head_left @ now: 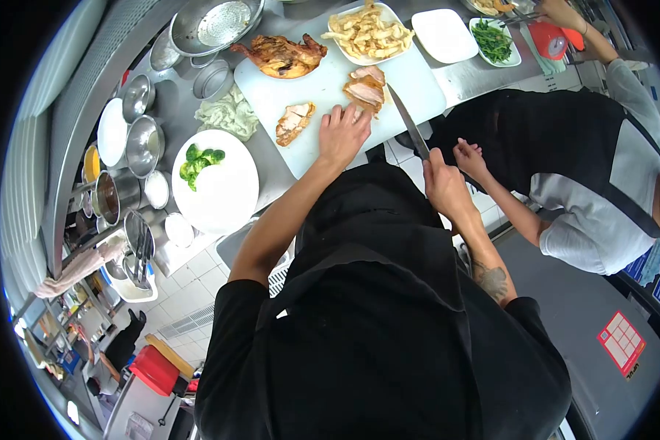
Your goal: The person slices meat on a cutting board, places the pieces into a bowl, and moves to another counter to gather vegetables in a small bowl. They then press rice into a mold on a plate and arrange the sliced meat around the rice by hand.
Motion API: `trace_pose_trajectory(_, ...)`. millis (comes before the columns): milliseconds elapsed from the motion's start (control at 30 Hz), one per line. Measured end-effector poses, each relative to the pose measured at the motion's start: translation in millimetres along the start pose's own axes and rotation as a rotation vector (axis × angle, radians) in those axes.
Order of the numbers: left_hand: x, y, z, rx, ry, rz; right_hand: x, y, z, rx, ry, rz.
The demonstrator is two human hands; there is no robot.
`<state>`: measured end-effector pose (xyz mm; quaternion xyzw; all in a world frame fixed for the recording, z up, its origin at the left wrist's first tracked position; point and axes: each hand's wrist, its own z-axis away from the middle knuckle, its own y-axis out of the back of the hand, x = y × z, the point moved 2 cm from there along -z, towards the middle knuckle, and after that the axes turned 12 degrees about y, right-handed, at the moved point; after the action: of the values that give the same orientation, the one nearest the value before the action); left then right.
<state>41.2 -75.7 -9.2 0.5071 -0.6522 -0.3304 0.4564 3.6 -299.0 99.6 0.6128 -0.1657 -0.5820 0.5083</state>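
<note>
My right hand [447, 187] is wrapped around the handle of a long kitchen knife [409, 123]. The blade points up and left, its tip beside a sliced piece of roast chicken [364, 89] on the white cutting board [315, 155]. At the near edge of that chicken, my left hand [345, 134] lies with its fingers apart and fingertips against the meat. Left of this hand is another cut chicken piece [293, 123]. A browned chicken portion [282, 56] rests at the board's far left, beside a white dish of fries [368, 33].
Left of the board are a crumpled cloth [228, 113], a white plate [220, 198] with broccoli [198, 166], and several metal bowls [145, 144]. A white square plate [444, 37] and a dish of greens [491, 41] stand right. A co-worker [565, 139] stands close on my right.
</note>
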Motion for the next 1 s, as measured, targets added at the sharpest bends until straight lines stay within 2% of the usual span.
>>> trace_pose_trajectory(67,-9.8,11.8,11.6,0.000,-0.042,-0.036,6.6,1.2,0.9,0.001,0.024,0.002)
trace_pose_trajectory(267,-30.4,32.5,39.9,0.009,0.008,-0.074,27.2,3.5,5.6,-0.017,-0.005,0.006)
trace_pose_trajectory(300,-23.5,39.2,34.0,-0.036,0.036,-0.052,31.8,3.3,5.3,-0.019,-0.021,0.009)
trace_pose_trajectory(433,21.4,53.8,-31.6,0.010,0.036,0.073,36.3,8.3,0.1,0.003,0.024,0.019)
trace_pose_trajectory(500,33.3,48.3,-65.5,-0.143,-0.065,0.048,38.5,9.7,-4.5,-0.001,0.039,0.027)
trace_pose_trajectory(533,31.1,43.3,-68.2,-0.141,-0.056,0.043,40.9,10.5,-6.9,0.007,0.054,0.033)
trace_pose_trajectory(600,26.0,29.0,-66.8,-0.295,-0.059,-0.029,43.9,12.7,-9.9,0.006,0.074,0.042)
trace_pose_trajectory(667,14.6,33.3,-54.4,-0.289,-0.076,0.004,49.3,11.2,-12.5,0.018,0.075,0.038)
trace_pose_trajectory(733,3.2,41.3,-38.0,-0.302,-0.106,0.044,51.5,8.9,-13.4,0.074,0.176,0.165)
trace_pose_trajectory(767,-1.6,45.1,-31.2,-0.289,-0.076,0.077,52.2,10.6,-12.6,-0.007,0.079,0.036)
trace_pose_trajectory(800,-6.8,48.1,-26.6,-0.271,-0.045,0.109,53.4,9.3,-12.4,-0.005,0.069,0.029)
trace_pose_trajectory(867,-16.7,51.2,-16.1,-0.255,-0.035,0.088,53.9,7.6,-14.1,0.000,0.130,0.021)
trace_pose_trajectory(967,-19.6,56.1,-12.6,-0.327,0.083,0.159,55.7,3.3,-20.9,-0.033,0.172,0.081)
trace_pose_trajectory(1000,-15.2,59.2,-18.0,-0.324,0.188,0.183,55.3,2.1,-24.0,-0.048,0.190,0.102)
